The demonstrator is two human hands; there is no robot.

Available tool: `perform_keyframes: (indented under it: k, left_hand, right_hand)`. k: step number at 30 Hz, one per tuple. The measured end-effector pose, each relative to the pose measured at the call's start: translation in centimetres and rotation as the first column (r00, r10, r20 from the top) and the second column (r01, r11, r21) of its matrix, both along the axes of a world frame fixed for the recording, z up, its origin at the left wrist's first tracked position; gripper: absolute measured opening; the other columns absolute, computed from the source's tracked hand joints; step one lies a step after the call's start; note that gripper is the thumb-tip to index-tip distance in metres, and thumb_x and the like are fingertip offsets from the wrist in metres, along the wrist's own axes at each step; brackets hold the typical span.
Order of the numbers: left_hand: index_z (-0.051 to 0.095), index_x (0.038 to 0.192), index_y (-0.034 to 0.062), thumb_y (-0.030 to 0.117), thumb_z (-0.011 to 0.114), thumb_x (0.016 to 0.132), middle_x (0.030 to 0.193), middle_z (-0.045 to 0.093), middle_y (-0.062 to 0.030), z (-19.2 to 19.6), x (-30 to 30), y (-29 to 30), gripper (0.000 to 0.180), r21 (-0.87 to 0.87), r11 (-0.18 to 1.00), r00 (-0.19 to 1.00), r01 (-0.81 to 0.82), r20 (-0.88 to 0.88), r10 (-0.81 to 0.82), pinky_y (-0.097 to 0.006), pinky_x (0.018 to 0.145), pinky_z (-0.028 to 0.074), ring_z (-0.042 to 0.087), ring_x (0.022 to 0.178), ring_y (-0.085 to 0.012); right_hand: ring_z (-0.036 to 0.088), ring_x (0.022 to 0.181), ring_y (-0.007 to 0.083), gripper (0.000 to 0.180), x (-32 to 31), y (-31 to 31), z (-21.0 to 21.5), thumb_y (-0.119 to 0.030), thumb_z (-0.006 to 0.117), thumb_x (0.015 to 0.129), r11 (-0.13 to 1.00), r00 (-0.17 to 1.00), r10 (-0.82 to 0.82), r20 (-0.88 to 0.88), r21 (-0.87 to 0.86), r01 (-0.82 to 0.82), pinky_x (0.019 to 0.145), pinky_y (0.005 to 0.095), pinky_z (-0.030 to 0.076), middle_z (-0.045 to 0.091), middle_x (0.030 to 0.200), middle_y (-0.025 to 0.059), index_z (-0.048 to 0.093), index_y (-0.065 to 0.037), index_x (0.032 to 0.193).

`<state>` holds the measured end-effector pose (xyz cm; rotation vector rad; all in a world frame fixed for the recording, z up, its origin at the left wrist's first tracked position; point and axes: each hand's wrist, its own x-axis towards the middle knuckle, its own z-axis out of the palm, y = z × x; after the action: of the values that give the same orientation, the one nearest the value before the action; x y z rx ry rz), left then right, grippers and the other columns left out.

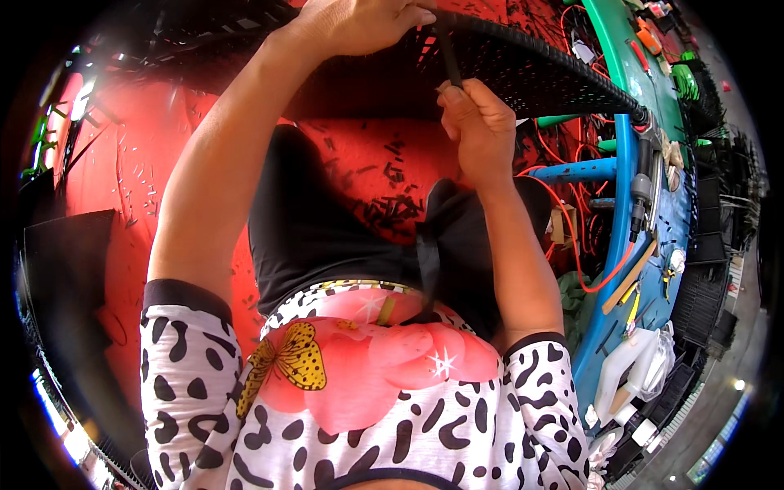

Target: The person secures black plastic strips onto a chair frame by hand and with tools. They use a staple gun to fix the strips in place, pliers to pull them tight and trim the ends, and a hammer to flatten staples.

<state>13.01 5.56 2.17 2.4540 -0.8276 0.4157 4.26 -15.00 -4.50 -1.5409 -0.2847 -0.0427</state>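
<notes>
A black woven panel (539, 69) with a curved edge stands across the top of the head view, in front of my knees. My right hand (482, 122) is closed round a flat black strip (449, 53), thumb on top. This strip runs up from the fist to the woven edge. My left hand (359, 24) is at the top border, partly cut off, its fingertips pinched together beside the strip's upper end. What they grip is hidden. Another black strip (428, 261) lies over my lap.
Black offcuts (392, 208) litter the red floor covering (188, 155). On the right, a blue-green bench (616, 269) carries a power driver (643, 175), a wooden-handled tool (629, 278) and a white piece (625, 367). An orange hose (584, 273) loops beside it.
</notes>
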Motion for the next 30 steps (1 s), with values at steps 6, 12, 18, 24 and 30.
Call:
perform_keyframes:
  k: [6, 12, 18, 24, 30]
  left_hand:
    - [0.071, 0.098, 0.0069, 0.025, 0.067, 0.093, 0.087, 0.072, -0.0172, 0.3, -0.9, -0.3, 0.020, 0.023, 0.999, 0.999, -0.025, -0.041, 0.026, -0.048, 0.074, 0.055, 0.069, 0.086, -0.0395]
    - [0.071, 0.099, 0.0076, 0.027, 0.065, 0.093, 0.091, 0.072, -0.0167, 0.0, -1.3, -0.6, 0.021, 0.049, 0.998, 0.999, -0.035, 0.012, 0.034, -0.048, 0.076, 0.055, 0.069, 0.089, -0.0387]
    - [0.072, 0.100, 0.0052, 0.022, 0.069, 0.090, 0.093, 0.072, -0.0169, -0.4, -1.1, 0.0, 0.020, -0.004, 0.999, 0.997, 0.041, 0.064, -0.041, -0.047, 0.078, 0.055, 0.069, 0.091, -0.0386]
    - [0.072, 0.098, 0.0067, 0.015, 0.069, 0.086, 0.092, 0.072, -0.0164, 0.0, -1.6, 0.4, 0.015, 0.035, 0.997, 0.998, 0.064, 0.001, -0.064, -0.046, 0.077, 0.056, 0.069, 0.090, -0.0381]
    - [0.069, 0.100, 0.0053, 0.016, 0.070, 0.085, 0.088, 0.070, -0.0154, 0.5, -1.7, 0.3, 0.019, 0.065, 0.993, 0.991, 0.103, 0.078, -0.107, -0.047, 0.072, 0.055, 0.068, 0.086, -0.0383]
  right_hand:
    - [0.037, 0.054, 0.0030, 0.021, -0.2, -0.7, 0.6, -0.015, 0.060, 0.103, 0.998, 0.998, 0.063, 0.024, -0.032, -0.062, 0.049, 0.0217, 0.029, 0.048, 0.066, -0.0035, 0.066, 0.001, 0.093]
    - [0.035, 0.053, 0.0034, 0.020, -1.0, -0.8, 0.4, -0.014, 0.060, 0.102, 0.948, 0.966, 0.149, -0.212, 0.310, -0.078, 0.049, 0.0214, 0.026, 0.046, 0.063, -0.0038, 0.065, 0.001, 0.091]
    - [0.046, 0.061, 0.0062, 0.022, -0.8, -0.6, 1.5, -0.016, 0.066, 0.100, 0.974, 0.994, 0.107, -0.023, 0.206, -0.100, 0.057, 0.0227, 0.038, 0.056, 0.074, 0.0009, 0.065, 0.002, 0.087]
    - [0.059, 0.081, 0.0112, 0.018, 2.9, 0.2, 4.0, -0.013, 0.070, 0.096, 0.975, 0.800, 0.179, 0.573, -0.214, -0.064, 0.074, 0.0257, 0.048, 0.070, 0.119, 0.0133, 0.066, 0.004, 0.092]
    - [0.058, 0.079, 0.0247, 0.032, 5.1, 1.7, 3.1, -0.026, 0.055, 0.106, 0.773, 0.958, 0.193, 0.213, 0.568, -0.283, 0.064, 0.0329, 0.044, 0.063, 0.087, 0.0106, 0.060, -0.003, 0.084]
